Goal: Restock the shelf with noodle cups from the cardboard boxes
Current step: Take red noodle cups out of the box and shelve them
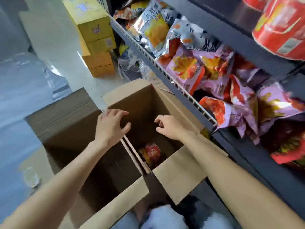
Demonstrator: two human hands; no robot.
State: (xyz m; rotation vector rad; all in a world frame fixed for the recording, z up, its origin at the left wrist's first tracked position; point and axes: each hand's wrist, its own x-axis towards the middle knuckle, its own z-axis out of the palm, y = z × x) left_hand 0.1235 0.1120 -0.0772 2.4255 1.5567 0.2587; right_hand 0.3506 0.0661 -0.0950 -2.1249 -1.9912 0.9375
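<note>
Both bare forearms reach forward and down, roughly parallel. The left hand (112,123) has its 5 digits spread and loosely curled, palm down, holding nothing. The right hand (170,126) is likewise empty, its fingers (159,120) bent loosely inward.

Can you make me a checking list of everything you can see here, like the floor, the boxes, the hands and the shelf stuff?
Surface: pale floor.
Job's things: right cardboard box open, one red noodle cup deep inside; left cardboard box open, looks dark inside; big red noodle cup on the upper shelf.
Clutter: yellow cartons stacked by the wall; clear plastic wrap.
Hands: left hand and right hand over the boxes, holding nothing.
Cables: nothing seen.
Surroundings: dark shelf full of snack bags.
</note>
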